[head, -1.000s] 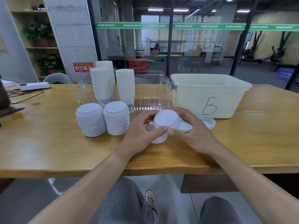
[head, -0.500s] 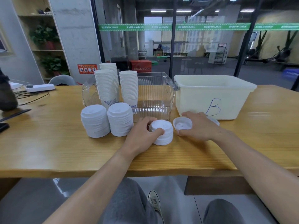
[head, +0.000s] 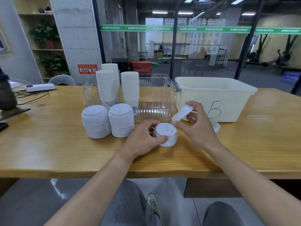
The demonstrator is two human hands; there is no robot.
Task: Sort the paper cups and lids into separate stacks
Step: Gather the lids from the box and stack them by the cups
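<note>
**Both hands busy with lids at the near-centre stack**

Curling round a short stack of lids (head: 166,134), the left hand (head: 143,141) is gripping it with the thumb pressing on the near side and the fingers wrapping the far-left side; the stack is standing on the wooden table (head: 48,144), just in front of the clear bin (head: 156,98). Up and to the right of it, the right hand (head: 197,128) is pinching a single lid (head: 182,113) between thumb and fingertips, holding it tilted in the air above the table and just right of the short stack, in front of the white bin marked B (head: 216,97).

Another lid (head: 215,127) is lying on the table to the right, partly hidden behind the right hand and close to the front wall of the white bin.

To the left of the gripped stack, two taller lid stacks are standing side by side and touching: the left one (head: 96,121) and the right one (head: 121,119). Behind them, three columns of paper cups (head: 106,87) are standing upright in front of the left part of the clear bin, the rear column reaching highest.

Far to the left on the table, a white power strip (head: 39,87) is lying with dark cables trailing toward the near-left edge.
</note>
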